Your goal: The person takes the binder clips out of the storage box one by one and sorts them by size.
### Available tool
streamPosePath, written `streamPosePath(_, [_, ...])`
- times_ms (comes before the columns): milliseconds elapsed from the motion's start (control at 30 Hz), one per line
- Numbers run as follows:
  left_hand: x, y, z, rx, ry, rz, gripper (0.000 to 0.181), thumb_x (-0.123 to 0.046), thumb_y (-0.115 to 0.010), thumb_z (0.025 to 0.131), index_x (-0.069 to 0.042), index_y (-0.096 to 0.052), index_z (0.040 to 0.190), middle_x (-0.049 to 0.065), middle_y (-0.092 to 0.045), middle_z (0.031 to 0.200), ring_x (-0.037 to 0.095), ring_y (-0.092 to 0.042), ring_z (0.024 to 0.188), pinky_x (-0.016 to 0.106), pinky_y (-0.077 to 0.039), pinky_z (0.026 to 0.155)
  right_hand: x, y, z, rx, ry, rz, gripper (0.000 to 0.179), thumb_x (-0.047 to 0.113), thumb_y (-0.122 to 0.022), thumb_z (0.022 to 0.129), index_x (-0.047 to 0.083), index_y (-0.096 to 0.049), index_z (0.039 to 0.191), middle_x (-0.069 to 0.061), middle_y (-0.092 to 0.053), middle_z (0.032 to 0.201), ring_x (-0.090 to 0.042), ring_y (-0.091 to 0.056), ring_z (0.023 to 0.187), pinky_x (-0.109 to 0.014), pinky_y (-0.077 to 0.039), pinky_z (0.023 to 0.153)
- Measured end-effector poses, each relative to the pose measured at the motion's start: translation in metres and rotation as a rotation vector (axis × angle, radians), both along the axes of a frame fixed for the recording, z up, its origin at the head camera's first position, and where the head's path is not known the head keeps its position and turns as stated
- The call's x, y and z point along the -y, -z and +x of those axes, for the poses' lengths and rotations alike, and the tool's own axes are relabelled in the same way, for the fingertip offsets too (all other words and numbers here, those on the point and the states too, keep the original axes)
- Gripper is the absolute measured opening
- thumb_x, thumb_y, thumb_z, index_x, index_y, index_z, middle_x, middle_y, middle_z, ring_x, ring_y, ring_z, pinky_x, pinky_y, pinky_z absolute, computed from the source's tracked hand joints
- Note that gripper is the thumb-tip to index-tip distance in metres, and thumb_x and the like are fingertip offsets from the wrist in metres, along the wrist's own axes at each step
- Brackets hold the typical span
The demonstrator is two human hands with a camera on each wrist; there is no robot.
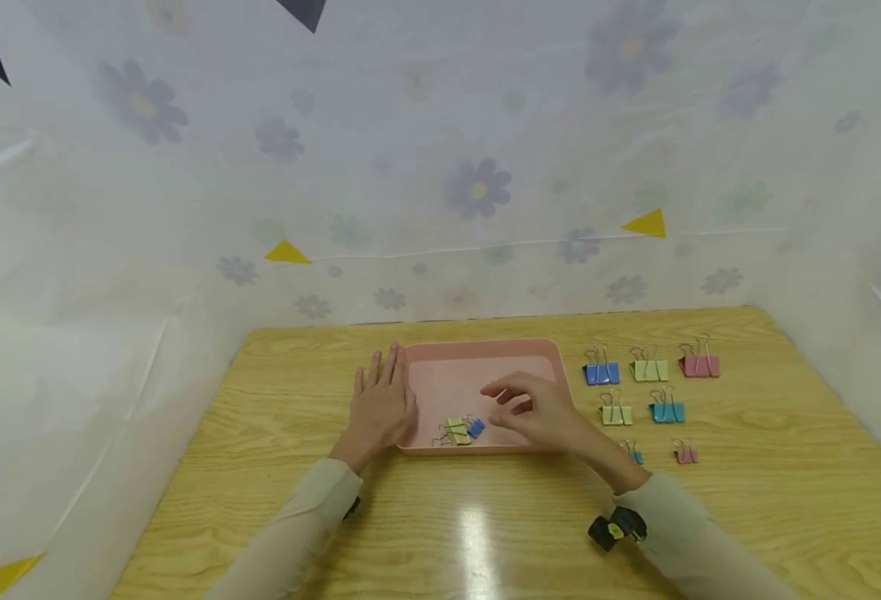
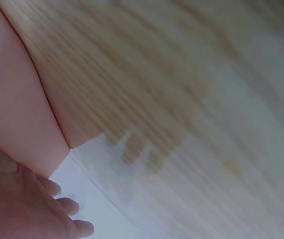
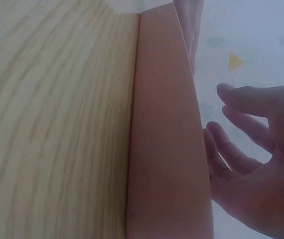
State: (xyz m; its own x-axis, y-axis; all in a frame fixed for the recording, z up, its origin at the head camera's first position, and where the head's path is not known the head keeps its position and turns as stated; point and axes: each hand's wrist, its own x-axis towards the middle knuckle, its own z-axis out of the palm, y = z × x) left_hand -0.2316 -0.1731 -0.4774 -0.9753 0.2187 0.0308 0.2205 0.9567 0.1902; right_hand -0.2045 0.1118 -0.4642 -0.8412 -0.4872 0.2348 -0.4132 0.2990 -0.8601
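A shallow pink tray point(image 1: 448, 375) lies on the wooden table. My left hand point(image 1: 383, 408) rests along its left rim, fingers straight and pointing away from me; in the left wrist view this hand point(image 2: 17, 204) lies against the tray's outer wall point(image 2: 22, 104). Inside the tray, near its front edge, a yellow binder clip point(image 1: 458, 431) and a small blue binder clip point(image 1: 475, 427) lie close together. Over the tray's right part, just right of those clips, hovers my right hand point(image 1: 533, 408). Its fingers are loosely bent, thumb apart from them, with nothing between in the right wrist view.
Right of the tray, binder clips stand in rows: blue point(image 1: 602, 373), light green point(image 1: 651, 370) and pink point(image 1: 701, 366) at the back, yellow-green point(image 1: 617, 415) and teal point(image 1: 668, 412) in the middle, small teal point(image 1: 637, 457) and pink point(image 1: 686, 457) in front. A flowered sheet surrounds the table.
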Motion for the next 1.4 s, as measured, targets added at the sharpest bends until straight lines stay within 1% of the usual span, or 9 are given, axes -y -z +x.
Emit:
streamPosePath(133, [0.000, -0.001, 0.002, 0.004, -0.003, -0.003, 0.062, -0.025, -0.030, 0.109, -0.002, -0.015, 0.164, 0.012, -0.013, 0.171, 0.039, -0.011, 0.156, 0.063, -0.011, 0.122, 0.011, 0.003, -0.003, 0.020, -0.026, 0.036, 0.035, 0.005, -0.074, 0.093, 0.003, -0.068, 0.128, -0.016, -0.067, 0.125, -0.033, -0.066, 0.108, -0.040, -0.058, 0.088])
streamPosePath(267, [0.000, -0.002, 0.003, 0.003, -0.008, -0.011, 0.062, -0.025, -0.030, 0.109, -0.002, -0.015, 0.164, 0.012, -0.013, 0.171, 0.038, -0.011, 0.156, 0.062, -0.011, 0.122, 0.020, 0.005, -0.006, 0.055, -0.076, 0.076, 0.039, 0.007, -0.072, 0.095, 0.004, -0.065, 0.133, -0.013, -0.066, 0.130, -0.028, -0.064, 0.112, -0.042, -0.056, 0.093])
streamPosePath(467, [-0.001, -0.002, 0.004, 0.003, -0.022, -0.021, 0.062, -0.025, -0.032, 0.109, -0.004, -0.014, 0.165, 0.010, -0.012, 0.172, 0.037, -0.011, 0.156, 0.061, -0.010, 0.123, 0.030, 0.010, -0.011, 0.099, -0.136, 0.130, 0.045, 0.008, -0.076, 0.092, 0.005, -0.063, 0.135, -0.010, -0.066, 0.128, -0.026, -0.063, 0.112, -0.042, -0.054, 0.093])
streamPosePath(633, [-0.001, -0.002, 0.004, 0.006, -0.021, -0.018, 0.062, -0.025, -0.032, 0.109, -0.004, -0.013, 0.165, 0.009, -0.011, 0.172, 0.036, -0.010, 0.157, 0.061, -0.010, 0.123, 0.038, 0.015, -0.015, 0.076, -0.173, 0.213, 0.050, 0.012, -0.081, 0.089, 0.008, -0.064, 0.136, -0.003, -0.067, 0.125, -0.020, -0.063, 0.110, -0.040, -0.054, 0.091])
streamPosePath(767, [-0.001, -0.002, 0.004, 0.006, -0.024, -0.028, 0.062, -0.025, -0.031, 0.110, -0.005, -0.011, 0.165, 0.008, -0.009, 0.172, 0.036, -0.010, 0.157, 0.060, -0.010, 0.123, 0.043, 0.015, -0.016, 0.034, -0.200, 0.237, 0.049, 0.010, -0.082, 0.088, 0.006, -0.065, 0.134, -0.004, -0.068, 0.123, -0.021, -0.064, 0.108, -0.038, -0.056, 0.089])
streamPosePath(867, [-0.002, -0.001, 0.004, 0.006, -0.023, -0.027, 0.062, -0.026, -0.031, 0.110, -0.004, -0.011, 0.165, 0.009, -0.010, 0.172, 0.036, -0.010, 0.157, 0.060, -0.010, 0.123, 0.046, 0.014, -0.015, 0.013, -0.203, 0.254, 0.045, 0.010, -0.082, 0.088, 0.006, -0.067, 0.131, -0.005, -0.068, 0.121, -0.021, -0.065, 0.107, -0.037, -0.056, 0.089])
streamPosePath(1100, [-0.004, 0.000, 0.002, 0.008, -0.023, -0.015, 0.063, -0.026, -0.031, 0.109, -0.003, -0.013, 0.165, 0.009, -0.010, 0.172, 0.036, -0.009, 0.157, 0.060, -0.010, 0.123, 0.050, 0.016, -0.015, -0.020, -0.187, 0.290, 0.037, 0.011, -0.082, 0.087, 0.009, -0.071, 0.123, 0.000, -0.068, 0.115, -0.016, -0.063, 0.101, -0.033, -0.055, 0.087])
streamPosePath(1300, [-0.005, -0.001, 0.002, 0.011, -0.030, -0.022, 0.063, -0.026, -0.031, 0.110, -0.005, -0.011, 0.165, 0.008, -0.010, 0.172, 0.035, -0.009, 0.157, 0.059, -0.009, 0.123, 0.052, 0.021, -0.018, -0.046, -0.157, 0.266, 0.030, 0.011, -0.084, 0.085, 0.011, -0.070, 0.112, 0.002, -0.067, 0.103, -0.013, -0.062, 0.089, -0.030, -0.054, 0.078])
streamPosePath(1400, [-0.005, 0.000, 0.002, 0.010, -0.026, -0.014, 0.063, -0.026, -0.031, 0.109, -0.004, -0.012, 0.165, 0.009, -0.011, 0.172, 0.036, -0.009, 0.157, 0.060, -0.009, 0.123, 0.053, 0.023, -0.019, -0.033, -0.147, 0.249, 0.029, 0.013, -0.085, 0.084, 0.013, -0.068, 0.107, 0.002, -0.066, 0.097, -0.014, -0.060, 0.084, -0.029, -0.053, 0.073])
